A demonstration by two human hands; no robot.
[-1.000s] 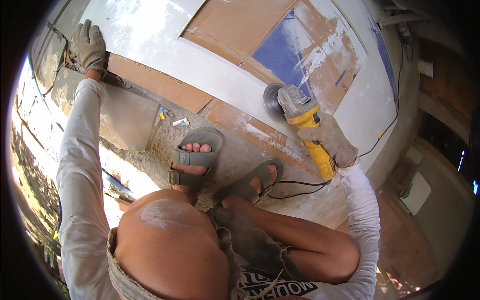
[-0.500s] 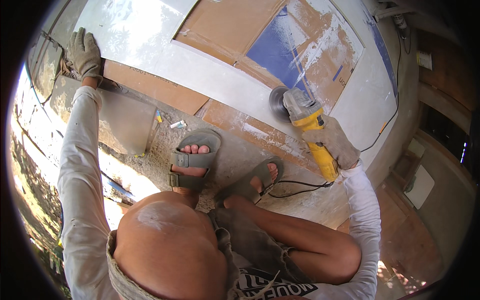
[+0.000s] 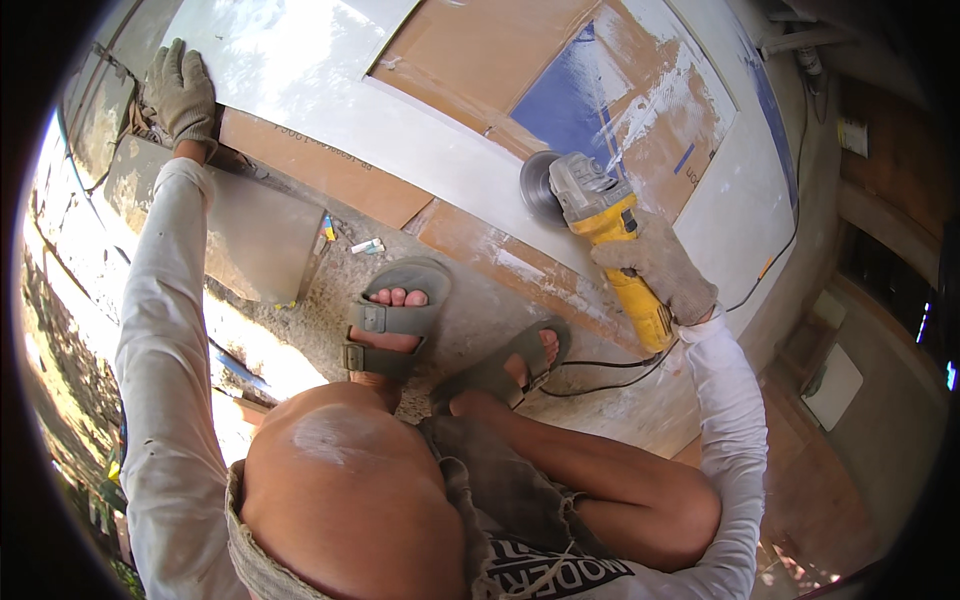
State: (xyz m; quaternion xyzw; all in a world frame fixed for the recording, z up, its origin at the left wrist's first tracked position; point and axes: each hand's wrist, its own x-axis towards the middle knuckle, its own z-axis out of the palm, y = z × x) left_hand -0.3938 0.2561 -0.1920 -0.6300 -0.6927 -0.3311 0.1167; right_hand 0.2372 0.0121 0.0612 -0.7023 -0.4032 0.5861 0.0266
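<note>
My right hand (image 3: 672, 268), in a grey work glove, is wrapped round the yellow body of an angle grinder (image 3: 618, 240). The grinder's grey head points up and left, and its round disc (image 3: 541, 188) lies at the edge of the white panel (image 3: 455, 165); whether it touches the surface I cannot tell. My left hand (image 3: 183, 98), gloved too, lies flat with fingers stretched at the panel's far left corner. Inside the panel's opening, brown cardboard (image 3: 480, 50) shows a blue patch and white smears.
Brown cardboard strips (image 3: 330, 170) lie along the panel's near edge. A black power cord (image 3: 610, 385) runs from the grinder past my sandalled feet (image 3: 400, 310). A flat grey board (image 3: 255, 240) leans at the left, near a small white tube (image 3: 368, 246) on the rough floor.
The grinder and my right hand have shifted slightly up and to the left along the panel's edge. My left hand stays at the corner, while the whole view has tilted a little.
</note>
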